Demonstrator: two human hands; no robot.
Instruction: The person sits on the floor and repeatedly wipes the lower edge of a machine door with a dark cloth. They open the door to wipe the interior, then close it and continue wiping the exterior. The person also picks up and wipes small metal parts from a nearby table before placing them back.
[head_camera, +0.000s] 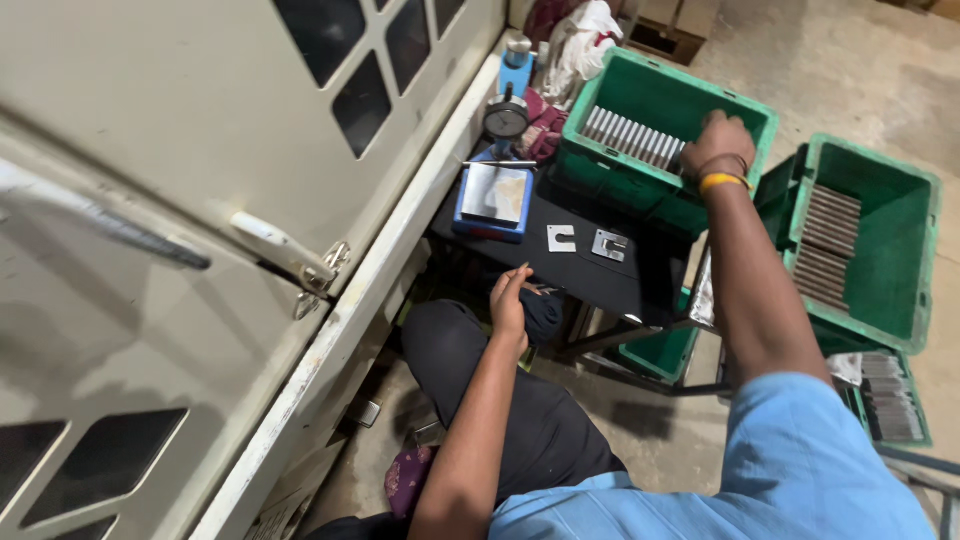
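Over the near green crate (600, 165), the right hand (718, 140) was found reaching in, fingers curled down onto the end of a row of grey metal bars (632, 137); whether a bar was actually clamped between them could not be told. The bars were stood side by side along the crate's near wall, the rest of its floor bare. The left hand (511, 297) was held low at the edge of the small black table (590, 275), fingers loosely together, something small perhaps pinched at the tips, too blurred to name. On the table a dial gauge on a blue stand (497, 190) was set, and beside it two flat slotted metal plates (585, 241) were laid, untouched. A second green crate (900, 230) to the right was seen holding darker bars stacked in rows, and a lower tray (890, 400) held more. Judged from this, sorting was partway through: some bars were already placed in the right-hand crates, a good row remained in the near crate, and nothing sat under the gauge at that moment.
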